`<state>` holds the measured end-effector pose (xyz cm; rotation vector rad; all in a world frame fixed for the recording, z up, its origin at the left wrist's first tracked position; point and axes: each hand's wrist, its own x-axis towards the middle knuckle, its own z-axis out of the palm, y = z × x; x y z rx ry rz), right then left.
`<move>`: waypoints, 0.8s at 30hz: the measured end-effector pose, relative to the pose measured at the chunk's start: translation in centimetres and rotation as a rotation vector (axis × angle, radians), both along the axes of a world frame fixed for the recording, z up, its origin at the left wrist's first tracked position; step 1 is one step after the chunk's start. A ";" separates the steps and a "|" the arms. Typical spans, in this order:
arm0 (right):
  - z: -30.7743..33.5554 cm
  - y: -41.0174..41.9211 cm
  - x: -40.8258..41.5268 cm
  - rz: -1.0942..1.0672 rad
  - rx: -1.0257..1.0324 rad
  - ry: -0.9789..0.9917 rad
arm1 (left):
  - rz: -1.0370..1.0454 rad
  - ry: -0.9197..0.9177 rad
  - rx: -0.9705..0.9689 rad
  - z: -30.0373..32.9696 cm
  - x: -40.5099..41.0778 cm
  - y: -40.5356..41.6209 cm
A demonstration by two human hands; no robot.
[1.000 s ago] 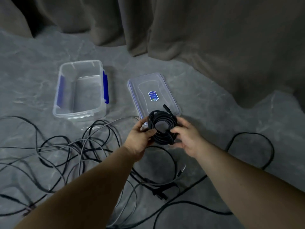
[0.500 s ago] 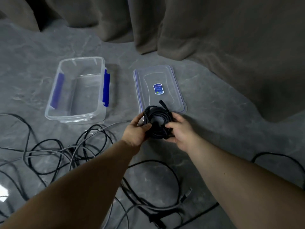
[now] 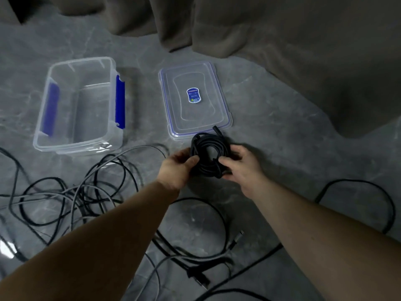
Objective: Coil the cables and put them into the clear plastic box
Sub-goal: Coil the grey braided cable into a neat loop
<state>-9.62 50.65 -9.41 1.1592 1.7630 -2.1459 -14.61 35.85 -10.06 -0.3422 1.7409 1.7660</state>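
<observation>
At frame centre we pinch the coiled black cable (image 3: 209, 156) between left hand (image 3: 178, 169) and right hand (image 3: 243, 168) so its loops hold, the clear plastic box (image 3: 54, 140) open at upper left to receive it.

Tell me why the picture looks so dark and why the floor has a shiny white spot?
Head view: the light is dim, so the grey floor and curtain look murky; a small white glare patch shines on the floor at the left edge; soft shadows sit beside the clear plastic box; the loose cables look slightly blurred; the wide lens stretches the forearms near the bottom.
</observation>
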 end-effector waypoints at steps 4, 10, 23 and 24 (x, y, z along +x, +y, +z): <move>0.0 -0.2 0.0 0.009 0.057 -0.001 | -0.032 0.096 -0.163 -0.1 -0.3 0.4; -0.3 -0.3 0.6 0.003 0.161 0.040 | 0.024 0.121 -0.193 -0.2 0.1 -0.3; 3.3 -8.9 0.9 0.213 0.442 0.295 | -0.083 0.335 -0.457 5.1 2.7 -11.3; 3.5 -9.9 1.0 0.230 0.426 0.292 | -0.106 0.365 -0.516 5.6 2.7 -13.1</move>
